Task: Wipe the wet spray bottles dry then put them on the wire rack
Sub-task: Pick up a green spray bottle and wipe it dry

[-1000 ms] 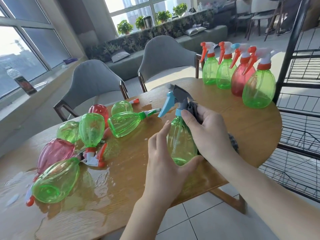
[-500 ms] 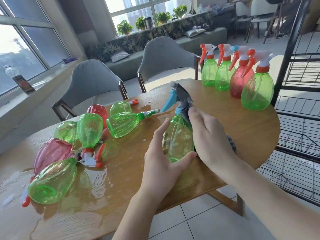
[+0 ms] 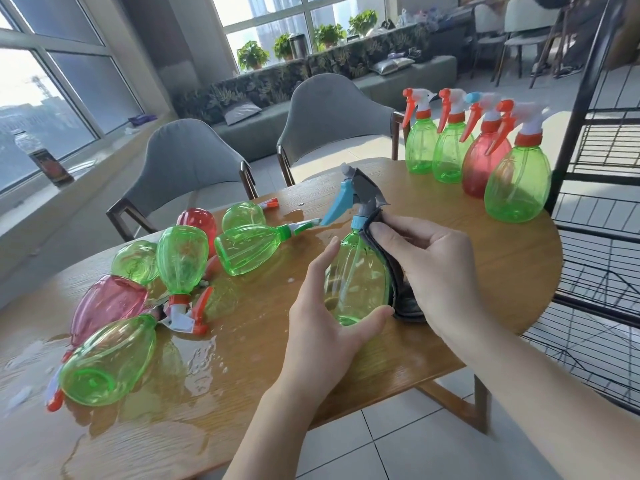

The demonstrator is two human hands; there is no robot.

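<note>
A green spray bottle (image 3: 356, 278) with a grey head and blue trigger stands above the wooden table (image 3: 450, 237). My left hand (image 3: 325, 317) grips its lower body from the front. My right hand (image 3: 436, 268) holds a dark grey cloth (image 3: 403, 299) against the bottle's right side and neck. Several wet green and red bottles (image 3: 180, 261) lie in a pile on the table's left, amid water puddles (image 3: 194, 372). Several upright bottles (image 3: 516, 181) stand in a row at the table's far right. The black wire rack (image 3: 602, 161) rises just right of the table.
Two grey chairs (image 3: 325, 119) stand behind the table. A window sill with a dark drink bottle (image 3: 45, 157) runs along the left. A sofa bench and potted plants line the far windows. Tiled floor shows below the table's near edge.
My right hand with the cloth slid from the bottle's neck down along its right side, then back to the neck. The bottle stays in my left hand.
</note>
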